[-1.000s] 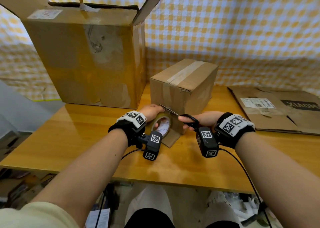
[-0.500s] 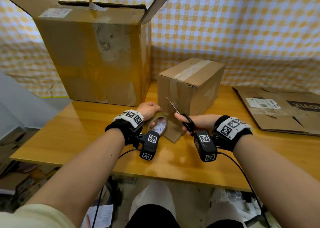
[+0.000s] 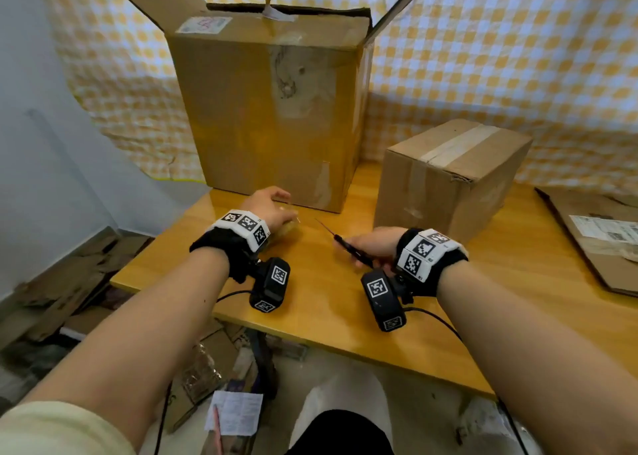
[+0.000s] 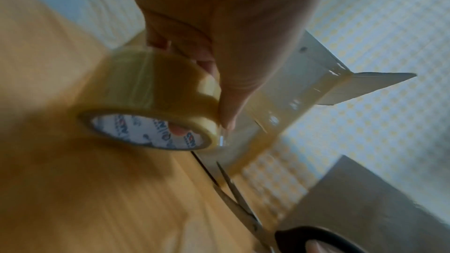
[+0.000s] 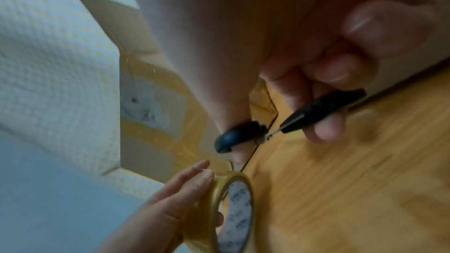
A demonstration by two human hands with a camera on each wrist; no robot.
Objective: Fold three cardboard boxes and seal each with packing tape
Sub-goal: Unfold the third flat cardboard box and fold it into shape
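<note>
The left hand (image 3: 272,206) grips a roll of clear packing tape (image 4: 155,103), thumb on the outer band and a fingertip showing through the printed core; in the head view the hand covers most of the roll. It holds the roll just above the wooden table (image 3: 345,309), right in front of the big open box (image 3: 272,109), near that box's lower front edge. The right hand (image 3: 371,249) is curled through the black handles of a pair of scissors (image 3: 345,246), thumb in one loop and fingers round the other. The thin blades point toward the big open box and the tape roll, and the left wrist view shows them slightly parted, with the tips close under the roll; whether they touch it I cannot tell, since the wrist pictures are blurred. The big open box stands upright at the back of the table with its top flaps raised and a white label on one flap. To the right of it, just beside it, sits a small box (image 3: 448,178), closed, with a strip of tape along its top seam. Farther right of the small box, well apart from the big one, a flattened box (image 3: 593,237) lies on the table at the picture's edge. A yellow checked cloth (image 3: 500,57) hangs behind the big open box.
</note>
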